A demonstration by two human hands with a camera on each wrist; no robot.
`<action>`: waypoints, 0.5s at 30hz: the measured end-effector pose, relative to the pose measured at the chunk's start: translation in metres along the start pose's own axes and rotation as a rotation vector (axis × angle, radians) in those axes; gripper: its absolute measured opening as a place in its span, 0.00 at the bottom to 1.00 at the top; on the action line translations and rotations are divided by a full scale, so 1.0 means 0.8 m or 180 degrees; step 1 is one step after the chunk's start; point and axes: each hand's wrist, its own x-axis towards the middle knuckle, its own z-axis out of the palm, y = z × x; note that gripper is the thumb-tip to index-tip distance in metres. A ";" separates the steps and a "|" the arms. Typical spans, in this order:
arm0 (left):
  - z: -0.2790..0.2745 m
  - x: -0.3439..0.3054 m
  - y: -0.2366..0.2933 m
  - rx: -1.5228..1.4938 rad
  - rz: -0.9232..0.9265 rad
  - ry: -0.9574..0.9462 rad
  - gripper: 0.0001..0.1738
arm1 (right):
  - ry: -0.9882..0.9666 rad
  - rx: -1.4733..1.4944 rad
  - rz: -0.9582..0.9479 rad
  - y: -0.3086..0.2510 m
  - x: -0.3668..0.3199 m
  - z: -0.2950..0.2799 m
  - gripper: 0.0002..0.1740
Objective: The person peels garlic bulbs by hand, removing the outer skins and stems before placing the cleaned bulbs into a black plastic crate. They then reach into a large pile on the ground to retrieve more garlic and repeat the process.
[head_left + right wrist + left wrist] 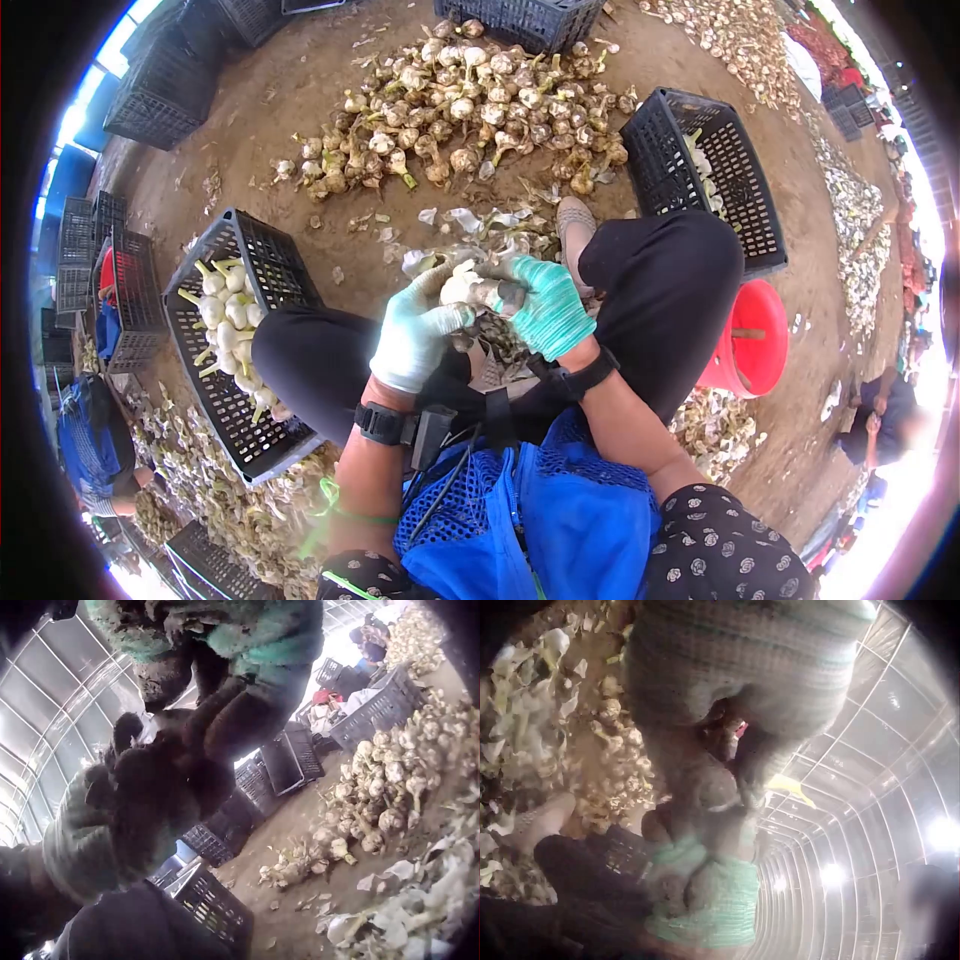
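Between both hands, held up over the lap, is a whitish garlic bulb (460, 286). My left hand (410, 335), in a pale knitted glove with dirty fingertips, grips it from the left. The right hand (548, 308) wears a green striped glove, its soiled thumb and fingers pinching at the bulb's right side. In the left wrist view a thin yellowish strip (791, 787) sticks out beside the fingers. Gloved fingers hide most of the bulb in both wrist views.
A heap of untrimmed garlic (460, 100) lies on the dirt ahead. Left of the knee stands a black crate (285, 265) holding cleaned bulbs; another crate (745, 190) is at the right. A red bucket (765, 340) sits beside the right leg. Loose peels (480, 225) litter the ground.
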 end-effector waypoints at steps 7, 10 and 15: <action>-0.003 0.000 0.002 -0.0388 -0.0113 0.0018 0.26 | 0.0399 -0.0419 0.0249 -0.007 -0.010 -0.014 0.13; 0.000 0.004 -0.004 -0.0066 0.0176 0.0194 0.26 | 0.0509 -0.0953 0.0012 -0.008 -0.015 -0.016 0.16; 0.012 0.005 -0.002 0.0243 0.0264 0.0312 0.34 | 0.0472 -0.0791 -0.0426 -0.007 -0.010 -0.003 0.16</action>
